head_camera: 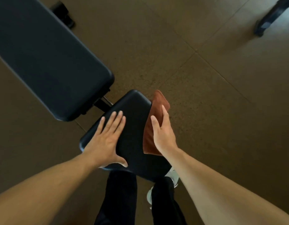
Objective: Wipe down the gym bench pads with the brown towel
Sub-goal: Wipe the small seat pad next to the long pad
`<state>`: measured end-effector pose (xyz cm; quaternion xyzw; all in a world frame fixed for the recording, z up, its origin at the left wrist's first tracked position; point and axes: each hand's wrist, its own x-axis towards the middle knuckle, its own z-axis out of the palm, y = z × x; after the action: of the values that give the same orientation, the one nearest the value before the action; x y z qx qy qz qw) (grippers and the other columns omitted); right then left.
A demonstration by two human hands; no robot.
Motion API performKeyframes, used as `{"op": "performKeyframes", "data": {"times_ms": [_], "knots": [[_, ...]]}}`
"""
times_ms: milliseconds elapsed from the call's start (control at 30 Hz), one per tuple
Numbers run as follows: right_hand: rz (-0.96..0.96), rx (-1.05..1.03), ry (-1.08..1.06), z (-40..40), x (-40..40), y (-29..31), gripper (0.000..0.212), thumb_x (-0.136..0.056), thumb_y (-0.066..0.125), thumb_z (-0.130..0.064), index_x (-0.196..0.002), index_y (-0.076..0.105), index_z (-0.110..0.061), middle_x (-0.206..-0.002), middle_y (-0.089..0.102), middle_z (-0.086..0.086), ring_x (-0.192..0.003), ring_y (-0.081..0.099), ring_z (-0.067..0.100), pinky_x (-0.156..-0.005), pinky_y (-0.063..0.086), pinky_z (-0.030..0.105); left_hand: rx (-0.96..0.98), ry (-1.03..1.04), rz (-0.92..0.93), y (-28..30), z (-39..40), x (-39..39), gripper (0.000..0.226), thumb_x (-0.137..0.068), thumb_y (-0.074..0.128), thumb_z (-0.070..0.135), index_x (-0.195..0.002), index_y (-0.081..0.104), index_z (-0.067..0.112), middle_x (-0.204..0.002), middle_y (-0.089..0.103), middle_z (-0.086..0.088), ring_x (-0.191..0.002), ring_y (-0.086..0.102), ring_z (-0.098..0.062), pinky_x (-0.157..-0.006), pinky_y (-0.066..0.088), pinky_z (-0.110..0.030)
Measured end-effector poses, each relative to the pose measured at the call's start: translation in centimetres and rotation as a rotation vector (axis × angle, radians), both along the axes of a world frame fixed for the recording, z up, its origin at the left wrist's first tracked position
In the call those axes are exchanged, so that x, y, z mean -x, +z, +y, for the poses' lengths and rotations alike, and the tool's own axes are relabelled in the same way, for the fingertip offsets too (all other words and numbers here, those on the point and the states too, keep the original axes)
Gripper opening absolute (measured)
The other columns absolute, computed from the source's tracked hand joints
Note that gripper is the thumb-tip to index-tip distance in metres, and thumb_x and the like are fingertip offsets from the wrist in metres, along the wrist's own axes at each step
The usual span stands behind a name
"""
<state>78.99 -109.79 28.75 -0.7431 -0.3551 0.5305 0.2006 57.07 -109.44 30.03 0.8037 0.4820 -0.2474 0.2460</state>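
Wiping: right hand (pixel 163 132) presses brown towel (pixel 156 103) flat-fingered against seat pad's (pixel 132 127) right edge.
Left grip: left hand (pixel 106 140) spread flat on seat.
Towel axis: lengthwise along edge, directly under right grip.
Back pad (pixel 47 59): beyond, left.
Hidden: towel's underside, pad's side face.

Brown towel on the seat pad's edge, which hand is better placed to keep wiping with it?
Right. The right hand already presses the brown towel against the seat pad side edge, while the left hand lies flat on the pad top, towel-free, probably bracing.
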Motion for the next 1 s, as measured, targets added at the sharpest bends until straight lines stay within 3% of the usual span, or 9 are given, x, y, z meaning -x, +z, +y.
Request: {"op": "performKeyframes", "data": {"times_ms": [100, 167, 300, 467, 533, 600, 667, 833, 1000], "knots": [[-0.066, -0.081, 0.161, -4.1, -0.8, 0.4, 0.063, -0.109, 0.039, -0.050, -0.162, 0.004, -0.047, -0.171, 0.015, -0.015, -0.156, 0.023, 0.013, -0.124, 0.026, 0.044, 0.031, 0.324, -0.027, 0.1, -2.8, 0.5, 0.159, -0.054, 0.059, 0.096, -0.147, -0.042, 0.015, -0.154, -0.051, -0.001, -0.144, -0.045, -0.018, -0.126, -0.008, -0.051], [-0.178, -0.169, 0.329, -6.6, -1.3, 0.3, 0.061, -0.110, 0.037, -0.046, -0.163, 0.005, -0.044, -0.172, 0.008, -0.015, -0.158, 0.012, 0.008, -0.127, 0.024, 0.041, 0.030, 0.412, -0.065, -0.1, -3.5, 0.5, 0.159, -0.055, 0.063, 0.092, -0.148, -0.041, 0.016, -0.153, -0.052, 0.002, -0.144, -0.045, -0.016, -0.126, -0.011, -0.049], [-0.521, -0.315, 0.619, -8.4, -1.1, -1.1, 0.062, -0.111, 0.032, -0.046, -0.166, 0.007, -0.032, -0.174, 0.003, -0.006, -0.160, -0.005, 0.018, -0.129, 0.012, 0.040, 0.009, 0.453, -0.172, -0.7, -3.4, 0.6, 0.159, -0.054, 0.074, 0.085, -0.154, -0.032, 0.022, -0.160, -0.042, 0.005, -0.145, -0.042, -0.011, -0.123, -0.018, -0.041], [-0.680, -0.412, 0.757, -7.5, 1.0, -1.6, 0.061, -0.111, 0.034, -0.041, -0.166, 0.011, -0.027, -0.173, 0.010, -0.001, -0.160, -0.003, 0.029, -0.130, 0.005, 0.046, 0.009, 0.414, -0.306, -1.3, -3.0, 3.0, 0.138, -0.064, 0.073, 0.078, -0.160, -0.014, 0.029, -0.166, -0.027, 0.011, -0.150, -0.030, -0.007, -0.126, -0.012, -0.039], [-0.669, -0.452, 0.795, -5.8, 3.0, -1.5, 0.062, -0.110, 0.035, -0.043, -0.166, 0.014, -0.026, -0.173, 0.013, -0.001, -0.160, -0.001, 0.030, -0.130, 0.004, 0.046, -0.042, 0.447, -0.357, -0.9, -3.3, 4.7, 0.117, -0.073, 0.064, 0.079, -0.162, 0.005, 0.031, -0.171, -0.008, 0.010, -0.156, -0.012, -0.008, -0.128, 0.003, -0.043], [-0.618, -0.478, 0.848, -3.4, 6.3, -1.3, 0.064, -0.109, 0.036, -0.047, -0.166, 0.014, -0.027, -0.173, 0.012, -0.002, -0.160, -0.004, 0.031, -0.130, 0.000, 0.045, -0.179, 0.675, -0.386, -0.8, -4.2, 6.7, 0.091, -0.087, 0.051, 0.075, -0.160, 0.024, 0.028, -0.170, 0.013, 0.006, -0.156, 0.009, -0.013, -0.127, 0.015, -0.045], [-0.598, -0.537, 0.935, -1.5, 10.0, -1.4, 0.064, -0.107, 0.039, -0.048, -0.164, 0.018, -0.029, -0.172, 0.017, -0.004, -0.160, -0.003, 0.029, -0.130, 0.000, 0.044, -0.296, 0.911, -0.342, -1.0, -5.8, 9.0, 0.076, -0.096, 0.042, 0.067, -0.157, 0.032, 0.023, -0.168, 0.023, 0.002, -0.154, 0.020, -0.017, -0.124, 0.022, -0.045], [-0.554, -0.683, 1.176, -2.5, 16.3, -1.9, 0.049, -0.108, 0.038, -0.043, -0.156, 0.039, -0.034, -0.167, 0.033, -0.007, -0.160, 0.010, 0.023, -0.130, 0.010, 0.046, -0.303, 1.052, -0.220, -1.9, -11.1, 13.4, 0.064, -0.102, 0.034, 0.057, -0.155, 0.035, 0.020, -0.166, 0.028, 0.000, -0.151, 0.028, -0.023, -0.120, 0.027, -0.046], [-0.422, -0.832, 1.521, -5.1, 14.1, -2.0, 0.048, -0.106, 0.050, -0.033, -0.154, 0.044, -0.034, -0.166, 0.034, -0.007, -0.160, 0.006, 0.027, -0.129, 0.011, 0.050, -0.257, 1.050, -0.254, -2.1, -13.5, 12.9, 0.060, -0.104, 0.033, 0.052, -0.155, 0.035, 0.019, -0.165, 0.030, 0.000, -0.151, 0.027, -0.021, -0.120, 0.027, -0.044]]}}
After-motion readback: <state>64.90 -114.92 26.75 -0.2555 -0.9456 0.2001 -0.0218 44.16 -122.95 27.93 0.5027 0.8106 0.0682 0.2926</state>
